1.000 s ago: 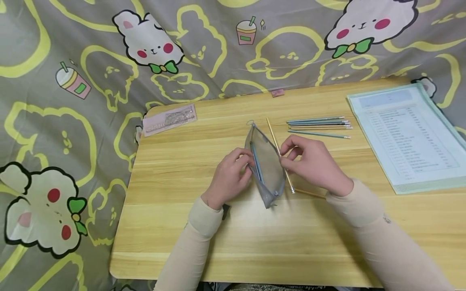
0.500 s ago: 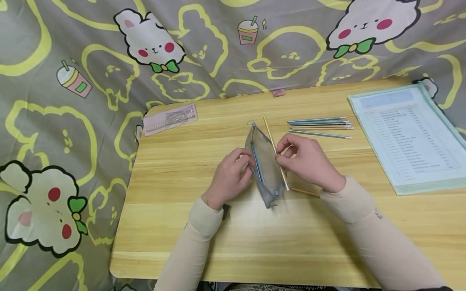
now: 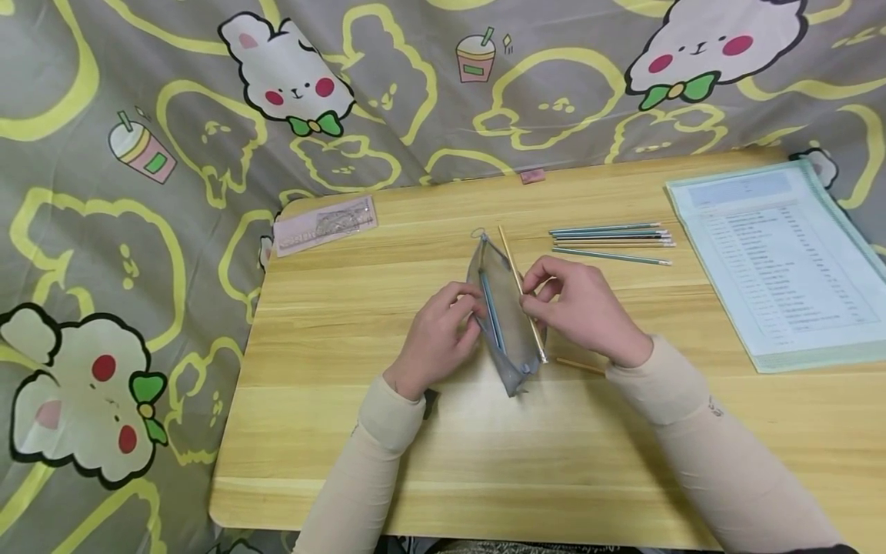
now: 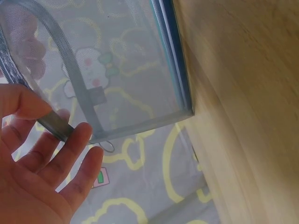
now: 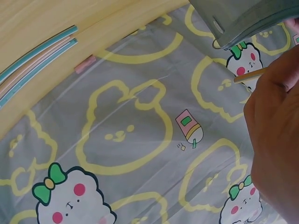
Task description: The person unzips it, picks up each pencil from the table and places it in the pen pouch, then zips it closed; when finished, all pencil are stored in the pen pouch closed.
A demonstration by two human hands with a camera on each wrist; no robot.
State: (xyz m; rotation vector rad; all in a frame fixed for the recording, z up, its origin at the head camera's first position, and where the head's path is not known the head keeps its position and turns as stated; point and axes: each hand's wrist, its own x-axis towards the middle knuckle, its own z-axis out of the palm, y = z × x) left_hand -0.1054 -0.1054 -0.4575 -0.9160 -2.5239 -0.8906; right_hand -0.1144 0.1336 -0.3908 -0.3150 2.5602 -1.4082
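Observation:
A grey mesh zip pouch [image 3: 511,378] stands with its mouth spread apart at the middle of the table. My left hand [image 3: 441,332] pinches its left rim between thumb and fingers; the left wrist view shows the thumb on the zip edge [image 4: 58,125]. Blue pencils [image 3: 493,312] lie inside along the left wall. With thumb and fingertips, my right hand [image 3: 584,308] holds a yellow pencil [image 3: 510,258] slantwise over the pouch's right rim, its eraser end toward me. In the right wrist view only the tip of this pencil [image 5: 250,74] shows past the fingers.
Several pencils [image 3: 609,243] lie in a row beyond my right hand, and a wooden-coloured pencil [image 3: 580,366] lies under it. A printed sheet in a light-blue folder [image 3: 789,269] is at the right. A pink packet [image 3: 325,224] and a small pink eraser [image 3: 533,176] lie at the back.
My right hand has moved a little left with the yellow pencil, bringing it from beside the pouch to over its right rim. The left hand keeps its hold on the rim.

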